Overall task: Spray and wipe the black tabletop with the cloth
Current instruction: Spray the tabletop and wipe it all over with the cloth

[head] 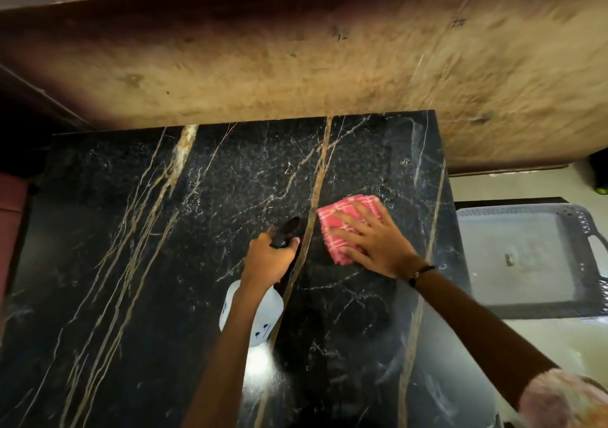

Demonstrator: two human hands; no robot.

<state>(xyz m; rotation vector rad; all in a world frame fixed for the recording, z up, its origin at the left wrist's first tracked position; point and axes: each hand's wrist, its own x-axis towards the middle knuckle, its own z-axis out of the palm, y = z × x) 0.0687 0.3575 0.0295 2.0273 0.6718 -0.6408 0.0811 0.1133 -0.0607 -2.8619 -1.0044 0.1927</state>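
The folded red checked cloth [345, 227] is laid flat on the black tabletop [138, 263], toward its right edge and somewhat nearer the far edge than the near one. It is judged to be soft, light and limp, likely to bunch or slide on the polished stone unless pressed from above, so a flat palm over its middle is taken to be the best hold. The right hand [375, 243] is spread over it, fingers straight and splayed, pressing the cloth down onto the stone rather than gripping it; a dark band is worn at the wrist. Just to the left, the left hand [269, 256] is curled round the black trigger head of a spray bottle [253, 315], whose translucent white body is seen below the forearm, with the nozzle pointed toward the far edge. The bottle is judged rigid and light, and is best held at the neck. Beyond the right edge, a grey perforated plastic tray [526, 256] rests lower down.
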